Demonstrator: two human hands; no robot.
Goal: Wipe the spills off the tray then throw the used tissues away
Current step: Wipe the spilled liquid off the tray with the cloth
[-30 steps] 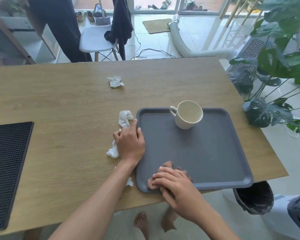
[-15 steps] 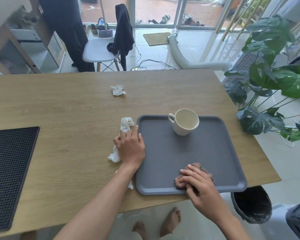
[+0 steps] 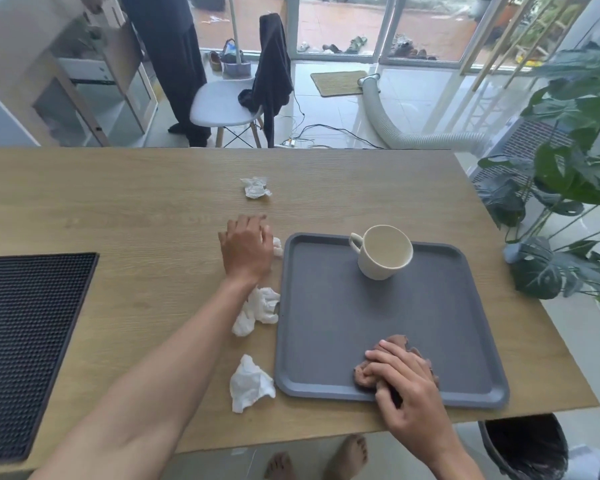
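A grey tray (image 3: 343, 323) lies on the wooden table, with a cream mug (image 3: 383, 252) standing near its far edge. My right hand (image 3: 400, 379) presses a brown, soaked tissue (image 3: 397, 342) onto the tray's near right part. My left hand (image 3: 246, 249) rests palm down on the table just left of the tray's far corner, over a white tissue (image 3: 277, 247) that peeks out beside it. Three more crumpled white tissues lie on the table: one (image 3: 260, 308) beside the tray under my forearm, one (image 3: 250, 384) near the front edge, one (image 3: 256, 187) farther back.
A black ribbed mat (image 3: 25, 341) covers the table's left side. A dark bin (image 3: 525, 445) stands on the floor below the table's front right corner. A large leafy plant (image 3: 568, 188) crowds the right edge. Behind the table stands a white chair (image 3: 222, 105).
My right hand has slid the brown tissue rightward along the tray's near edge. My left hand has left the tray's left rim and moved up to its far left corner.
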